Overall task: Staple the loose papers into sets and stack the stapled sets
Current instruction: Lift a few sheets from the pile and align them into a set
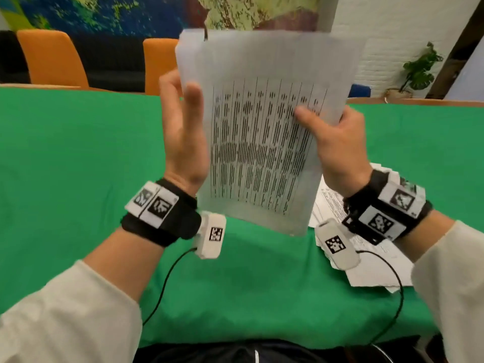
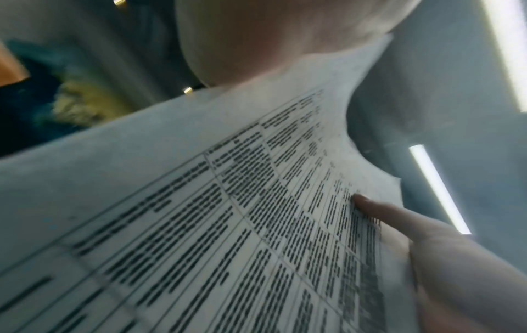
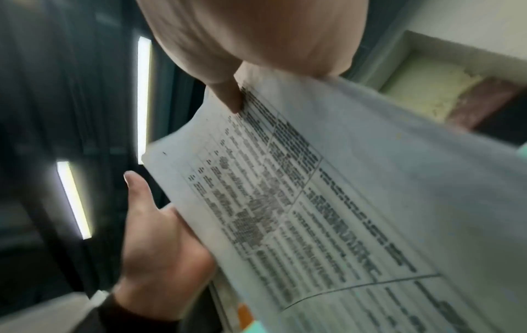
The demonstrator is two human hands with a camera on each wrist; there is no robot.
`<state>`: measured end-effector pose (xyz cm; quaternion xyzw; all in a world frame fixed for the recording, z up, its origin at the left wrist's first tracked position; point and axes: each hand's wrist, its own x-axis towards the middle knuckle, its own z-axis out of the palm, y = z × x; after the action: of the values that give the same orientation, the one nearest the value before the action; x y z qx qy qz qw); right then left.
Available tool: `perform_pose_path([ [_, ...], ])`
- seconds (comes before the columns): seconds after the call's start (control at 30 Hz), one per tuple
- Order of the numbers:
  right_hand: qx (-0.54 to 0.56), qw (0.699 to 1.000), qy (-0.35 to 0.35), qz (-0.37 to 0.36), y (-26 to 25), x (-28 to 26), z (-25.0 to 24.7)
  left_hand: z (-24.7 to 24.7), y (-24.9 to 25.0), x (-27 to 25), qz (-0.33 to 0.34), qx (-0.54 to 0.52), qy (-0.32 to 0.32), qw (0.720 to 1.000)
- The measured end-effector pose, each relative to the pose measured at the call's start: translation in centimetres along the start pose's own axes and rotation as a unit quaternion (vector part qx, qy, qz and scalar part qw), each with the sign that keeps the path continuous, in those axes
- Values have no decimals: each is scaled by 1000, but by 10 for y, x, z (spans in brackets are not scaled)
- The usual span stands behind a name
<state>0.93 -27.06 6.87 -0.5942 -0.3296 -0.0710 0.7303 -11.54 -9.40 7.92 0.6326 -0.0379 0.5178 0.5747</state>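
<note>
I hold a set of white papers (image 1: 262, 142), printed with a table, upright above the green table (image 1: 78, 179). My right hand (image 1: 337, 150) grips its right edge, with the thumb on the printed face and the fingers behind. My left hand (image 1: 183, 137) stands along the left edge with straight fingers. Its thumb (image 3: 136, 189) lies in front of the sheet and looks slightly apart from it. The same sheets (image 2: 199, 225) fill the left wrist view, with the right thumb (image 2: 379, 211) on them. A pile of loose papers (image 1: 372, 263) lies on the table under my right wrist. No stapler is in view.
Two orange chairs (image 1: 52, 58) stand behind the table's far edge. A potted plant (image 1: 419, 69) sits at the back right by a white brick wall. Cables (image 1: 162, 289) run from both wrist cameras over the cloth toward me.
</note>
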Motion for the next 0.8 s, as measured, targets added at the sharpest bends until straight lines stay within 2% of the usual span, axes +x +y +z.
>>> perform_pose_path([
  [0.07, 37, 999, 17, -21, -10, 10, 1, 3, 4, 22, 7, 8, -14, 1000],
  [0.13, 42, 999, 13, -22, -11, 12, 1, -3, -7, 35, -25, 27, -35, 999],
  [0.3, -9, 998, -29, 63, 25, -19, -7, -26, -46, -11, -101, 52, -34, 993],
  [0.37, -12, 997, -31, 73, 26, -22, -5, -26, -47, -16, -74, 57, -22, 995],
  [0.47, 29, 998, -17, 48, 5, -9, -1, -13, -29, 6, -10, 72, -18, 997],
  [0.57, 92, 995, -31, 23, -10, 4, -1, -5, -12, 27, 9, 84, -22, 996],
  [0.63, 108, 993, -41, 34, -5, 1, -3, -8, -17, 24, -20, 97, -16, 995],
  [0.73, 46, 994, -54, 79, 17, -16, -10, -21, -37, -6, -102, 128, -37, 986],
  [0.8, 20, 993, -69, 93, 22, -23, -13, -24, -40, -18, -113, 136, -62, 982],
])
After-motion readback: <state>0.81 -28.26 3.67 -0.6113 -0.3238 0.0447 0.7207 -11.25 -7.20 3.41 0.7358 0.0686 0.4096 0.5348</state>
